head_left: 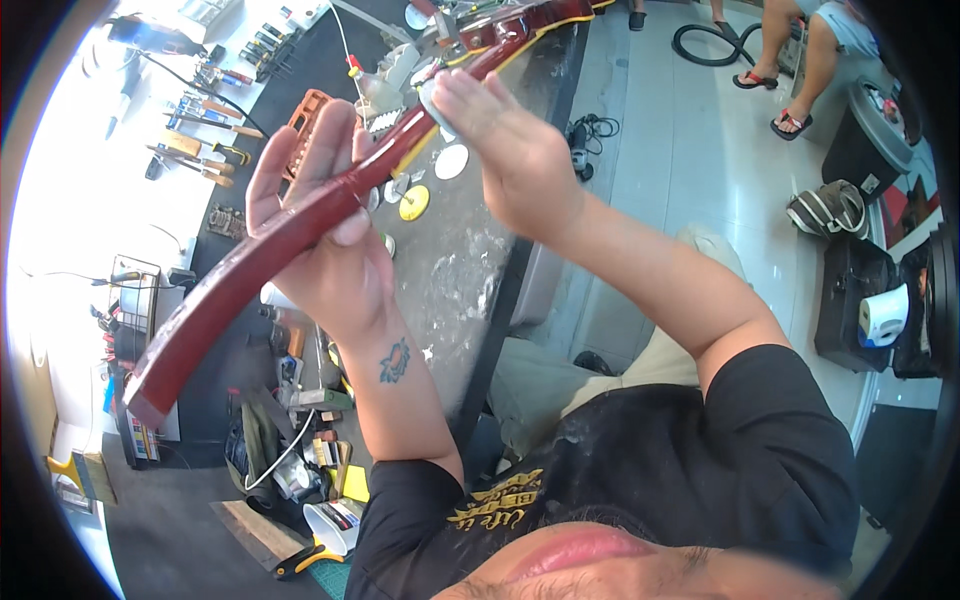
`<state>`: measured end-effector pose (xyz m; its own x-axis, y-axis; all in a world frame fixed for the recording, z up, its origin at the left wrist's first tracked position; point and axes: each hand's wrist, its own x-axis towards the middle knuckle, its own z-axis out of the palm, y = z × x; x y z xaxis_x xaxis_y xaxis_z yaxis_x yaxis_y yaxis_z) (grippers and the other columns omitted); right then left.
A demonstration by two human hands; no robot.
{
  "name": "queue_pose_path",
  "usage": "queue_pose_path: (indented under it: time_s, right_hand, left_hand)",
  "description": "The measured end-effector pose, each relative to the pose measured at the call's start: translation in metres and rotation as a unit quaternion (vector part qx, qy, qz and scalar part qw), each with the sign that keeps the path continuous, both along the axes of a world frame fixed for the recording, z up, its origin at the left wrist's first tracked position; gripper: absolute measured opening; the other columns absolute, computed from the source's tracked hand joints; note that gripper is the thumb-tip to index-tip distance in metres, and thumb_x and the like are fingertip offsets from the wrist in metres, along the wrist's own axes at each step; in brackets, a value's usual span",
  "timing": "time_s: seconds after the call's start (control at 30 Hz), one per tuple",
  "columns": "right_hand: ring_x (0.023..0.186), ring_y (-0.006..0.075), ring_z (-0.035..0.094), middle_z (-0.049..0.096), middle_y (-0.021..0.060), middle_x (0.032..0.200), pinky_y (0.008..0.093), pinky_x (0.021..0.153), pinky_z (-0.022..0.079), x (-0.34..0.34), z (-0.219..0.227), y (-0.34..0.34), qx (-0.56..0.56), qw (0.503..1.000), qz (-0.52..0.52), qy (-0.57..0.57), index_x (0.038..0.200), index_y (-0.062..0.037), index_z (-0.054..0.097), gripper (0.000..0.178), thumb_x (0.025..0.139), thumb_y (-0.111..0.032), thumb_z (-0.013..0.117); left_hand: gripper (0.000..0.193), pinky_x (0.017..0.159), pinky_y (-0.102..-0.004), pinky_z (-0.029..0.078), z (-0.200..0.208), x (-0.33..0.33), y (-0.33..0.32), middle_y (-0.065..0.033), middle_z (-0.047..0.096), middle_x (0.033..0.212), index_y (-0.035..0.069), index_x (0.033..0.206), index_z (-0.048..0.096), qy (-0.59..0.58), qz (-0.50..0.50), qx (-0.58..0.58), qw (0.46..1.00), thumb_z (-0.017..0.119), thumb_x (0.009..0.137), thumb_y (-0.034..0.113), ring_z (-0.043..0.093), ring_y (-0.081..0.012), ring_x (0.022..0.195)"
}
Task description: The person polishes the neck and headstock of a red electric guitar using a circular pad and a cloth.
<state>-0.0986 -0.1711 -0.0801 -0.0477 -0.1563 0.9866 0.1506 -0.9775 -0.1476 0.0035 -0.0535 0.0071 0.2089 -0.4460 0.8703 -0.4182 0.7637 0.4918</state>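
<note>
A long, glossy dark-red neck [250, 265] of what looks like a stringed instrument, edged in yellow, runs from near left to the far top of the view. Across it lies my left hand [335, 270], the neck resting in the palm. The left fingers stretch past its far side and the thumb shows at its near edge. My right hand [505, 130] presses a thin light-grey pad [436, 104] against the neck with its fingers held flat together. Whether that pad is a sanding disc I cannot tell. The neck's far end meets a red, yellow-edged part [535, 18].
Below the neck is a dark, dusty workbench [455, 260] bearing a white disc [451, 161], a yellow disc [414, 203] and an orange holder [306, 130]. Hand tools [195, 145] line the left. A scraper [260, 535] lies nearby. Another person's legs [790, 60] stand far right.
</note>
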Motion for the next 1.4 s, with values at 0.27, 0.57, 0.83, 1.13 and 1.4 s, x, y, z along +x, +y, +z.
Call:
queue_pose_path:
  time_s: [0.27, 0.57, 0.83, 1.13, 1.4]
  right_hand:
    - [0.136, 0.034, 0.061, 0.066, 0.0191, 0.142, 0.0507, 0.118, 0.046, 0.0, -0.002, -0.004, 0.047, 0.999, 0.014, -0.006, 0.14, -0.0016, 0.066, 0.062, 0.082, 0.015, 0.053]
    - [0.131, 0.036, 0.064, 0.069, 0.0194, 0.137, 0.0498, 0.116, 0.048, -0.018, 0.017, 0.033, 0.036, 0.997, 0.064, 0.019, 0.14, -0.0033, 0.066, 0.054, 0.091, 0.013, 0.052]
    - [0.124, 0.0361, 0.068, 0.069, 0.0192, 0.136, 0.0456, 0.109, 0.054, -0.026, 0.028, 0.027, -0.011, 0.998, 0.051, 0.041, 0.135, -0.003, 0.068, 0.054, 0.083, 0.008, 0.059]
    - [0.118, 0.0349, 0.07, 0.072, 0.0154, 0.128, 0.0475, 0.108, 0.054, -0.018, 0.034, -0.002, 0.027, 0.996, 0.025, 0.078, 0.132, -0.0066, 0.067, 0.051, 0.083, 0.005, 0.062]
    - [0.125, 0.0347, 0.067, 0.072, 0.0155, 0.13, 0.0487, 0.111, 0.051, -0.025, 0.045, 0.015, -0.007, 0.993, 0.004, 0.121, 0.126, -0.0051, 0.07, 0.044, 0.084, 0.004, 0.061]
  left_hand:
    - [0.093, 0.109, -0.0579, 0.055, 0.004, 0.002, 0.0, -0.042, 0.056, 0.139, -0.01, 0.147, 0.039, -0.006, -0.001, 0.0, 1.0, 0.087, 0.085, 0.04, 0.058, -0.0495, 0.134]
    - [0.093, 0.108, -0.0537, 0.057, 0.001, 0.0, 0.006, -0.0415, 0.057, 0.139, -0.009, 0.147, 0.039, 0.001, 0.001, 0.006, 1.0, 0.088, 0.085, 0.038, 0.056, -0.0484, 0.136]
    - [0.093, 0.111, -0.055, 0.054, 0.001, -0.006, 0.005, -0.0419, 0.056, 0.139, -0.01, 0.147, 0.039, 0.02, -0.008, 0.004, 1.0, 0.089, 0.084, 0.036, 0.058, -0.0484, 0.135]
    - [0.094, 0.112, -0.0538, 0.054, 0.003, -0.004, 0.002, -0.0426, 0.057, 0.138, -0.011, 0.149, 0.036, 0.023, -0.032, -0.001, 0.999, 0.09, 0.085, 0.032, 0.057, -0.0484, 0.136]
    - [0.097, 0.113, -0.0446, 0.052, 0.003, -0.002, 0.011, -0.0386, 0.059, 0.139, -0.006, 0.15, 0.035, 0.068, -0.056, 0.009, 0.996, 0.095, 0.08, 0.024, 0.062, -0.0401, 0.132]
